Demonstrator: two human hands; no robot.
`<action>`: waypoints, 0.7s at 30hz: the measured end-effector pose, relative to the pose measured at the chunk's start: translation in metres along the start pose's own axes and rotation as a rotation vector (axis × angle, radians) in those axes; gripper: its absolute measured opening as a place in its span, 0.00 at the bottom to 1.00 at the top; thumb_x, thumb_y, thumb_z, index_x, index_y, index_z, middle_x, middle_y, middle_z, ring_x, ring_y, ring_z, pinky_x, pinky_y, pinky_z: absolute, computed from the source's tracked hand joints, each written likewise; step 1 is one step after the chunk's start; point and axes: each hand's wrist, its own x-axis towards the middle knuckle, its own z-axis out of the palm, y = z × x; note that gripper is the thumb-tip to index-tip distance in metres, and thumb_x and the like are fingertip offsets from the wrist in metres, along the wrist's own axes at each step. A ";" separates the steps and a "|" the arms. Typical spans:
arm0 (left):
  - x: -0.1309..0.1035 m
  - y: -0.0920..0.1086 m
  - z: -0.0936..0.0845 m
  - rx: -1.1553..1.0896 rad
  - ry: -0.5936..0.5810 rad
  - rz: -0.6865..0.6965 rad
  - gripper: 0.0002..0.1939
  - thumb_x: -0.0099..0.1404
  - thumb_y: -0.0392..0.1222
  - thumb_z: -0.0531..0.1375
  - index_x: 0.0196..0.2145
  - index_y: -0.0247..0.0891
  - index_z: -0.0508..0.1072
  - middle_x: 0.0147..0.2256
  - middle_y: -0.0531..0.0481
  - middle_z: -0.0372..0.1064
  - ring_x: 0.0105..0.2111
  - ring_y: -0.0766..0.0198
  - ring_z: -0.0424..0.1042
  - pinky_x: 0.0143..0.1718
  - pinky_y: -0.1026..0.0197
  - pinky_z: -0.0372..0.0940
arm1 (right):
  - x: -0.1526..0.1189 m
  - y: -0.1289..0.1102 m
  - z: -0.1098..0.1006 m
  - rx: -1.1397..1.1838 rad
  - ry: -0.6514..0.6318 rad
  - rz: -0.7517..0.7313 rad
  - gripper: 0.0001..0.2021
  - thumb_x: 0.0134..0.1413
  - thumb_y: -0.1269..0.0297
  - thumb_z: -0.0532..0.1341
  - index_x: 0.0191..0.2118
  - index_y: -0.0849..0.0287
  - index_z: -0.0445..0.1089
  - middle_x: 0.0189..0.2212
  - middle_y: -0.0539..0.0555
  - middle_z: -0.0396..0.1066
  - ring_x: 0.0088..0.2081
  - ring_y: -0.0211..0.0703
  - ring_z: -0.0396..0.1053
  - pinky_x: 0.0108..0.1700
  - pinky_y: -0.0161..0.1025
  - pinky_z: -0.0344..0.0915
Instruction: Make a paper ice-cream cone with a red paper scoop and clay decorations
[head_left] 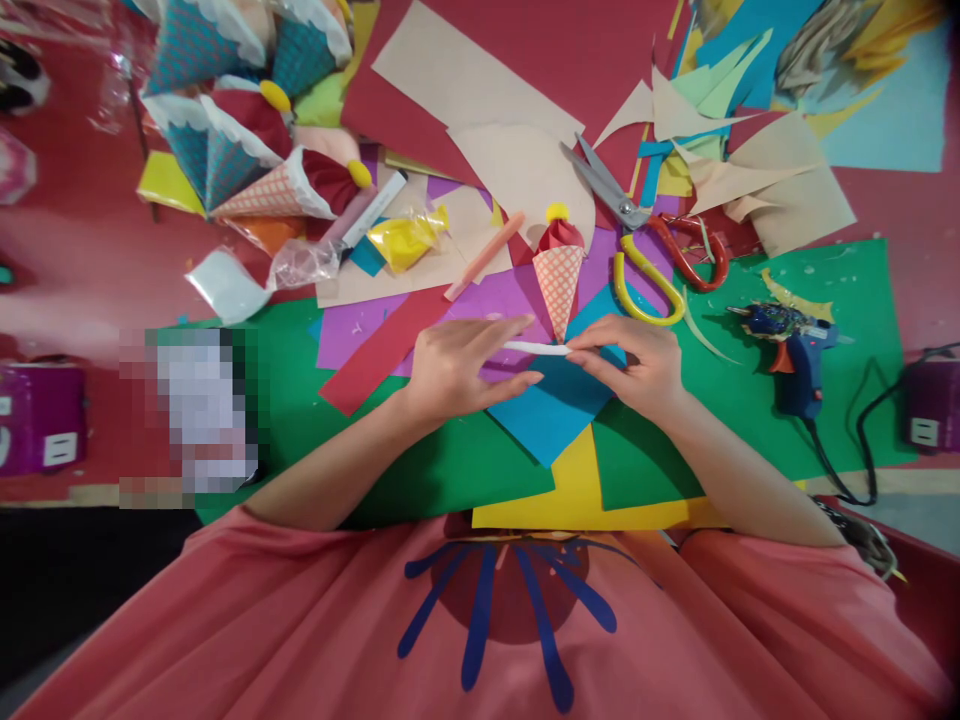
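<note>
A thin white strip (pixel 536 348) stretches level between my two hands, over purple and blue sheets. My right hand (pixel 630 362) pinches its right end between thumb and fingertips. At the strip's left end is my left hand (pixel 469 365), its thumb and fingers spread apart; the strip passes behind or against its fingers. Just above the strip lies a small paper cone (pixel 559 285) with an orange lattice pattern, a red top and a yellow pompom, its tip pointing down toward my right fingertips. A salmon-coloured stick (pixel 486 256) lies to the cone's left.
Open scissors (pixel 626 215) with yellow and red handles lie above my right hand. A blue glue gun (pixel 802 370) with a black cable is at the right. Finished-looking cones (pixel 281 190) crowd the upper left. Paper scraps (pixel 720 175) cover the upper right, and green sheets (pixel 450 470) lie beneath my arms.
</note>
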 end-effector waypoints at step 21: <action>0.002 0.003 0.007 -0.061 0.076 0.152 0.12 0.70 0.49 0.59 0.40 0.38 0.73 0.30 0.54 0.79 0.29 0.68 0.77 0.45 0.62 0.71 | -0.005 -0.003 0.010 0.077 -0.050 -0.053 0.06 0.60 0.70 0.63 0.41 0.54 0.74 0.35 0.51 0.80 0.39 0.40 0.79 0.43 0.38 0.76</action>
